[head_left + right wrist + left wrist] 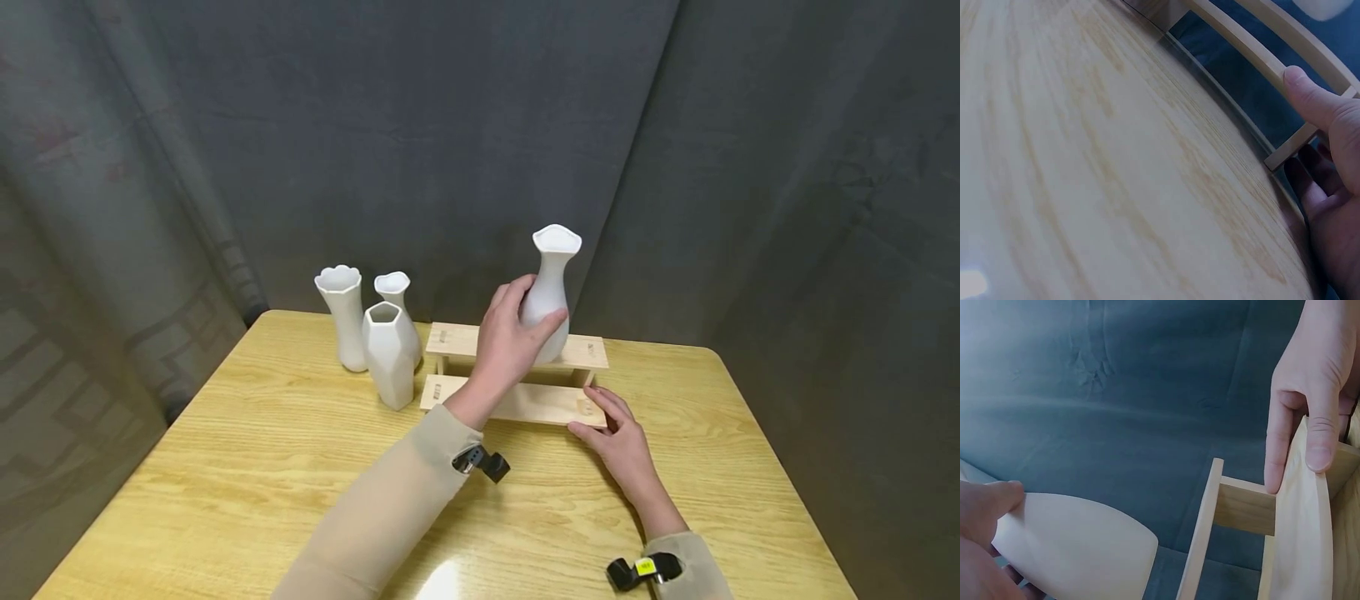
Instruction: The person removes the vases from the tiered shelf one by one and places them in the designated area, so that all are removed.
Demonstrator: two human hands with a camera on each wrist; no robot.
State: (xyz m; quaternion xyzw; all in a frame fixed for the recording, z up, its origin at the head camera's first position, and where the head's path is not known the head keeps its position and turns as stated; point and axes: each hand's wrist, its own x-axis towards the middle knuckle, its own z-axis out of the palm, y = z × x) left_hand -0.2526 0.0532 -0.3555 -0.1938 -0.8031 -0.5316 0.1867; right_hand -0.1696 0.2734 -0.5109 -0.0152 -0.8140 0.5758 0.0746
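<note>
My left hand point(508, 335) grips a white vase point(550, 283) with a wavy lip and rounded belly, thumb on its near side. The vase is upright over the upper tier of a two-tier wooden stand point(517, 402); in the left wrist view a gap shows between the vase's base point(1091, 550) and the upper board point(1200, 537). With thumb and fingers, my right hand point(621, 442) holds the right end of the stand's lower board. The right wrist view shows its thumb point(1310, 100) on the board's front edge, other fingers behind the end support point(1291, 147).
Left of the stand, three white vases stand close together: a scalloped one point(347, 321), a faceted one point(390, 358) and a wavy-lipped one point(392, 285) partly hidden behind it. The wooden table point(247, 450) ends at dark curtains point(420, 150) behind.
</note>
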